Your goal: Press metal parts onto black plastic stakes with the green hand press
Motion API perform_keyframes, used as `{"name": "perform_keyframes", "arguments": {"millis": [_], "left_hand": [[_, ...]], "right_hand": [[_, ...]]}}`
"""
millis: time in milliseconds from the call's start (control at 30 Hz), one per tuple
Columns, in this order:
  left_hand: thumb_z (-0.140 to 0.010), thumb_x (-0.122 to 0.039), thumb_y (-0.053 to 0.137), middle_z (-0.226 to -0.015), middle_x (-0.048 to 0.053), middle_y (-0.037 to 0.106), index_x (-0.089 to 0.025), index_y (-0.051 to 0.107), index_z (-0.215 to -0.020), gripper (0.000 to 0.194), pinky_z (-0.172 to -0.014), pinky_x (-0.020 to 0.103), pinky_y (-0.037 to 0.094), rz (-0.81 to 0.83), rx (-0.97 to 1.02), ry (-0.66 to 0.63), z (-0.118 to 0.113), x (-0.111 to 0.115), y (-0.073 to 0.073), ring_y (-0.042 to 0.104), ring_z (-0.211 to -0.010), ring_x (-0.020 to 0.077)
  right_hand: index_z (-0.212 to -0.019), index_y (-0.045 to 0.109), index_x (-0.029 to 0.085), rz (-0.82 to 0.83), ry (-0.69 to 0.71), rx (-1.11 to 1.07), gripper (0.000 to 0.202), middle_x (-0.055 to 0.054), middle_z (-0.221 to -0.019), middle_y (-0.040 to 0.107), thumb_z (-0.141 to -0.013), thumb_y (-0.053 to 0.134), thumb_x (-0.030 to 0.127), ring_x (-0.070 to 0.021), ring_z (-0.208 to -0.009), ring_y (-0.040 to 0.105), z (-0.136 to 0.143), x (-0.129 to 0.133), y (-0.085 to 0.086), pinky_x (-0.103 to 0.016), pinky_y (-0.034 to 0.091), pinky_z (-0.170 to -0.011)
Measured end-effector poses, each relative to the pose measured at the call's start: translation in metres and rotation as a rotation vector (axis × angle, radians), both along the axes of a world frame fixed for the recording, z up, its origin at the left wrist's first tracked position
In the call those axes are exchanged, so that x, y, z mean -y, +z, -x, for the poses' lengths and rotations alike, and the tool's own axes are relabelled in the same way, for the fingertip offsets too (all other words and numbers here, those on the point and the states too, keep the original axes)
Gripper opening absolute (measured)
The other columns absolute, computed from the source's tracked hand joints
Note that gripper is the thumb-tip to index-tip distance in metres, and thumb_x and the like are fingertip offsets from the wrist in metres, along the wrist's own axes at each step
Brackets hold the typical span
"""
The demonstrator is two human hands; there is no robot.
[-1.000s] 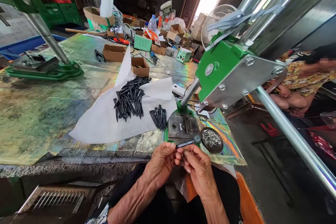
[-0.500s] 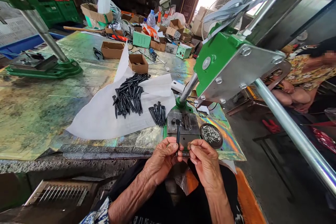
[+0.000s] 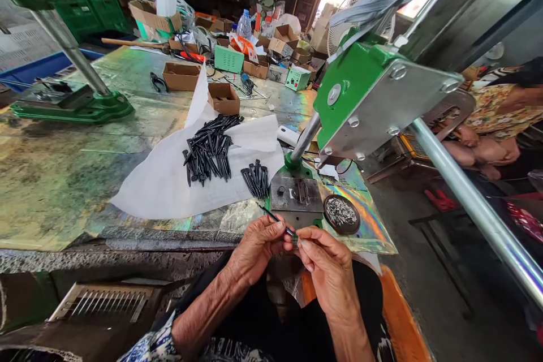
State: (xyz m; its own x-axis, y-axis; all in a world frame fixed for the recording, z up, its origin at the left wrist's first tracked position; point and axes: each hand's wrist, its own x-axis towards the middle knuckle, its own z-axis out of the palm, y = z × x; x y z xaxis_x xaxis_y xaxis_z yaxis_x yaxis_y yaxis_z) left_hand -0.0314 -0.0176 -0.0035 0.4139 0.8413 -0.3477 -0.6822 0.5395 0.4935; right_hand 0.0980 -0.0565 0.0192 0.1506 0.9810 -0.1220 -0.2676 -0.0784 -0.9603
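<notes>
My left hand point(image 3: 265, 240) pinches a slim black pointed plastic stake point(image 3: 274, 217), which slants with its tip up and to the left. The fingers of my right hand point(image 3: 326, 251) are closed together at the stake's lower right end; whatever they pinch there is too small to make out. Just beyond my hands is the metal base plate point(image 3: 280, 195) of a green press point(image 3: 350, 104). Right of it stands a round dark dish point(image 3: 341, 215) of small silvery pieces. A small bundle of black stakes point(image 3: 255, 180) and a larger pile point(image 3: 207, 153) lie on white sheeting point(image 3: 148, 192).
The press column and its long steel lever point(image 3: 475, 203) rise on my right. A second green press point(image 3: 72, 107) stands at the left. Cardboard boxes point(image 3: 181, 76), pliers point(image 3: 159, 82) and clutter fill the table's back. Another person point(image 3: 496, 119) sits at the right.
The stake in my left hand has turned from upright to slanting left. My right hand has moved left, so its fingertips now meet the stake's end.
</notes>
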Motion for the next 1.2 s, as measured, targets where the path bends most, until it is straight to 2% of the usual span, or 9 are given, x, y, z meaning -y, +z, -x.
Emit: {"name": "perform_keyframes", "arguments": {"millis": [133,333,633,767,933,1200], "left_hand": [[-0.061,-0.026,0.085,-0.07,0.003,0.067,-0.011,0.06,-0.076,0.032,-0.055,0.019,0.054,0.006,-0.004,0.004,0.0,0.001,0.004,0.062,-0.057,0.0093],[-0.059,-0.028,0.086,-0.069,0.002,0.067,-0.012,0.058,-0.076,0.036,-0.054,0.019,0.054,-0.025,-0.017,0.014,0.001,0.003,0.01,0.061,-0.055,0.0088],[-0.06,-0.026,0.084,-0.07,0.002,0.067,-0.013,0.055,-0.077,0.036,-0.054,0.02,0.054,-0.043,-0.059,0.023,-0.001,0.002,0.009,0.061,-0.057,0.0095],[-0.059,-0.028,0.085,-0.066,0.001,0.066,-0.014,0.055,-0.076,0.037,-0.054,0.021,0.053,-0.077,-0.098,0.027,-0.004,0.0,0.007,0.061,-0.055,0.0105],[-0.058,-0.03,0.085,-0.068,0.002,0.067,-0.014,0.06,-0.08,0.037,-0.057,0.025,0.054,-0.102,-0.174,0.04,-0.006,-0.005,0.001,0.062,-0.056,0.0131],[-0.066,-0.029,0.077,-0.062,0.002,0.065,-0.015,0.061,-0.073,0.022,-0.057,0.025,0.05,-0.342,-0.443,0.102,-0.009,-0.028,-0.002,0.06,-0.055,0.014]], "right_hand": [[-0.086,0.07,0.015,0.019,0.008,-0.002,0.023,-0.002,-0.067,0.055,-0.071,0.071,0.032,-0.0081,-0.049,0.038,0.004,-0.002,0.001,-0.021,0.024,-0.043],[-0.08,0.065,0.016,0.001,0.027,-0.009,0.017,0.0,-0.065,0.054,-0.071,0.071,0.029,-0.0063,-0.047,0.038,0.005,-0.005,0.0,-0.019,0.023,-0.042],[-0.08,0.059,0.016,0.025,0.058,0.025,0.016,0.002,-0.066,0.052,-0.074,0.068,0.027,-0.0067,-0.049,0.039,0.001,-0.006,-0.006,-0.02,0.023,-0.043],[-0.082,0.056,0.018,-0.001,0.076,0.154,0.014,0.002,-0.067,0.051,-0.077,0.064,0.028,-0.0078,-0.05,0.038,-0.004,-0.007,-0.007,-0.021,0.026,-0.045],[-0.082,0.053,0.019,-0.046,0.021,0.361,0.01,0.003,-0.065,0.048,-0.077,0.058,0.027,-0.0102,-0.053,0.04,-0.002,-0.011,-0.009,-0.023,0.032,-0.049],[-0.082,0.051,0.02,0.088,-0.046,0.243,0.021,0.004,-0.065,0.051,-0.074,0.065,0.033,-0.0098,-0.051,0.038,0.0,-0.035,-0.023,-0.022,0.03,-0.046]]}}
